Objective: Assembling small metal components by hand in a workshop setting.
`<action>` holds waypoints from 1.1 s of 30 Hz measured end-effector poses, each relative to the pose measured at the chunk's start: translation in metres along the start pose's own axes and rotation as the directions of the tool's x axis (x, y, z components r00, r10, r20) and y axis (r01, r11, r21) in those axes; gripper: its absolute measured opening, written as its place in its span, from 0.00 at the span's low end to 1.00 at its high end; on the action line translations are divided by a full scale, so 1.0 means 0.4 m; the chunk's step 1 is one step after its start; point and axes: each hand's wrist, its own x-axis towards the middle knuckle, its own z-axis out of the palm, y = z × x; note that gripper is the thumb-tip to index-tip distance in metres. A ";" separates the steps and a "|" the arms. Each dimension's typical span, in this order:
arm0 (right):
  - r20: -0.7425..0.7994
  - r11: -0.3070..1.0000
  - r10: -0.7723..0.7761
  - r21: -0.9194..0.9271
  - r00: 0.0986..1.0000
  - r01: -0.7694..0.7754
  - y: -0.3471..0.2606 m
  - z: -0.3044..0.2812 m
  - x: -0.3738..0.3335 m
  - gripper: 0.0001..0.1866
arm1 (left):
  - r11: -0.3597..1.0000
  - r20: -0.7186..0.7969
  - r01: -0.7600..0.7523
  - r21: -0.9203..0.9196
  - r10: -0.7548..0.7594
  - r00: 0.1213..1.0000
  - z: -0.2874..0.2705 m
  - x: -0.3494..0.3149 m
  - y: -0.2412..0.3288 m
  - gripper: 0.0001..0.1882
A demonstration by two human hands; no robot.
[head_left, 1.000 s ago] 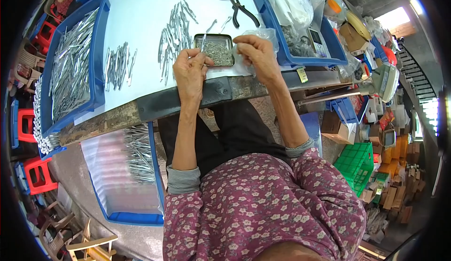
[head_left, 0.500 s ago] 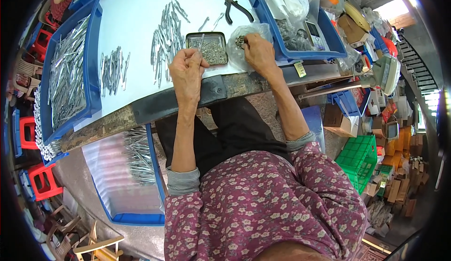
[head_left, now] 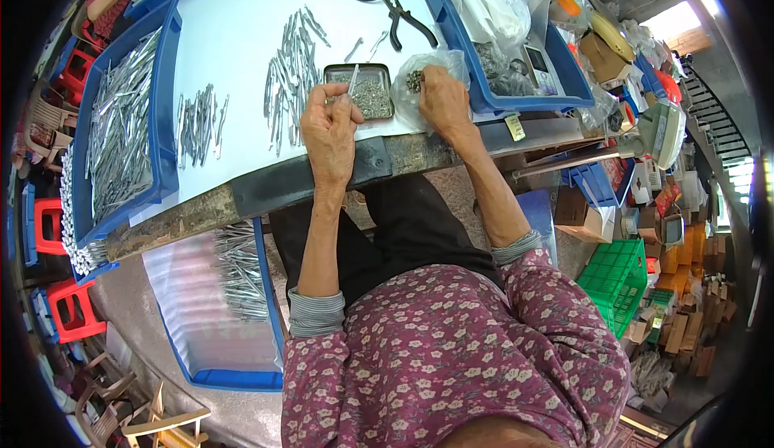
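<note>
My left hand (head_left: 330,130) pinches a thin silvery metal strip (head_left: 354,77) that points up from the fingertips, at the left side of a shallow dark tin (head_left: 393,101). Small metal parts (head_left: 371,97) cover the tin's bottom. Beside it, my right hand (head_left: 445,100) has its fingers closed at the mouth of a clear plastic bag (head_left: 407,108) of small dark metal pieces (head_left: 415,81). Whatever the right fingertips hold is too small to make out. Left of the tin lies a loose pile of long metal strips (head_left: 292,77); a smaller bunch (head_left: 199,122) lies farther left.
Black-handled pliers (head_left: 409,22) and two loose strips lie beyond the tin. A blue tray (head_left: 167,101) full of strips stands left, another blue tray (head_left: 500,97) with bags right. Below the table's left side sits a third tray (head_left: 234,377). A co-worker's arm (head_left: 105,1) shows far left.
The view has shifted slightly. My left hand's fingers have turned a little, and the strip with them. My right hand stays at the bag.
</note>
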 end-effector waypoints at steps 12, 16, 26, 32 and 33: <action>0.134 0.997 -0.048 -0.058 0.990 0.056 0.007 -0.024 0.023 0.07 | 0.998 -0.048 0.059 -0.011 -0.060 0.997 -0.008 0.021 0.019 0.06; 0.138 0.998 -0.034 -0.046 0.990 0.041 -0.007 -0.014 0.012 0.11 | 0.996 -0.074 0.084 0.005 -0.084 0.994 -0.021 0.014 0.019 0.07; 0.031 0.997 -0.045 0.068 0.999 0.043 0.011 0.006 -0.015 0.07 | 1.000 -0.026 -0.006 0.000 0.006 1.000 -0.009 -0.004 0.000 0.04; 0.072 0.999 -0.031 -0.013 0.997 0.032 0.012 0.001 -0.006 0.08 | 0.991 -0.004 0.082 -0.105 -0.083 0.997 0.011 -0.007 0.028 0.06; 0.046 0.999 -0.043 -0.013 0.998 0.044 0.012 -0.002 -0.004 0.08 | 0.989 0.014 0.080 -0.123 -0.079 0.997 0.012 -0.004 0.025 0.06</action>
